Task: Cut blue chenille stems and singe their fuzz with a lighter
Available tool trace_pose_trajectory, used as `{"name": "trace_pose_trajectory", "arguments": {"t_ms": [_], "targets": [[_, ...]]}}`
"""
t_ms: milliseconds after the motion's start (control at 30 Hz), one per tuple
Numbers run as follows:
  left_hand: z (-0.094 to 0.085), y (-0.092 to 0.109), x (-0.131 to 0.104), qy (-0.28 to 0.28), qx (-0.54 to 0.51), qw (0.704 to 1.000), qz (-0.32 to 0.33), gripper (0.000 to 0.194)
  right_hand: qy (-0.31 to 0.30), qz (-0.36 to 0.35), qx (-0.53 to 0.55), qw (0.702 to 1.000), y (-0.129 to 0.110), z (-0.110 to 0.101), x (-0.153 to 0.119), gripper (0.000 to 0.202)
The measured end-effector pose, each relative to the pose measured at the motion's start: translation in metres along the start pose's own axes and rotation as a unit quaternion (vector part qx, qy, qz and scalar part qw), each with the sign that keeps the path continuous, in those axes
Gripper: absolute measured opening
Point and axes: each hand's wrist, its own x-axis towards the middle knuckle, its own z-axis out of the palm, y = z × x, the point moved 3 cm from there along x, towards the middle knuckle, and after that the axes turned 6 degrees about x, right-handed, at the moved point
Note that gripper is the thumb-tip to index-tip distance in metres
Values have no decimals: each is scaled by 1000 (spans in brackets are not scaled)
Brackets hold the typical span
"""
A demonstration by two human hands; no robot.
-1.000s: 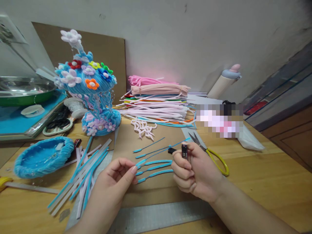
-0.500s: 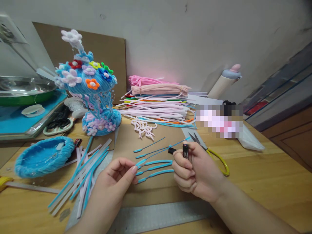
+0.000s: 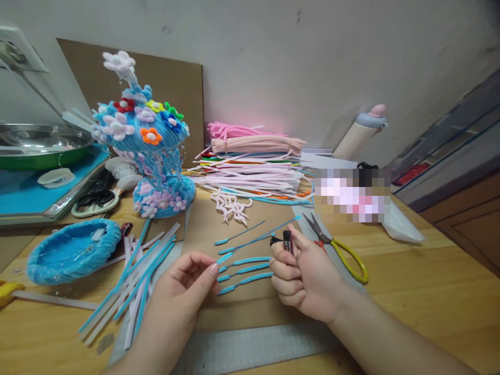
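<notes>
My left hand [image 3: 191,284] pinches one end of a blue pipe cleaner [image 3: 250,242] between thumb and finger. Its fluffy end shows at the fingertips, and a thin bare-looking middle runs up and right to a blue tip. My right hand [image 3: 300,276] is closed around a small black tool with a printed label [image 3: 288,241]; what kind it is I cannot tell. A black end of it points left, close to the pipe cleaner. Several more blue pipe cleaners [image 3: 250,266] with thinned parts lie beneath, on a brown board [image 3: 242,312].
Yellow-handled scissors [image 3: 349,260] lie open to the right. Curled white pieces [image 3: 231,205] sit behind the hands, before stacked pipe cleaners [image 3: 250,177]. To the left are loose strips [image 3: 133,281], a blue fuzzy basket [image 3: 72,252] and a flowered blue craft piece [image 3: 144,130].
My right hand has shifted slightly left and down, turning the black tool a little. My left hand keeps its pinch on the pipe cleaner. The view has shifted slightly.
</notes>
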Motion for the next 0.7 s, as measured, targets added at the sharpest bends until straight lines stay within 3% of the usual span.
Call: {"name": "trace_pose_trajectory", "arguments": {"t_ms": [133,267,367,467,700], "targets": [[0,0,0,-3,-1,1000,-4,20,44,-108,38,992,-10,-2,-2,49],[-4,1,4,22,7,1000,7,19,96,-244,70,963,-24,-5,-9,36],[-10,-2,11,42,50,997,35,19,104,-292,68,948,-31,-5,-14,31],[-16,-5,19,64,111,989,70,19,83,-294,47,951,-35,-3,-16,30],[-16,-2,29,105,230,962,107,18,12,-190,-55,980,-22,4,-8,26]]}}
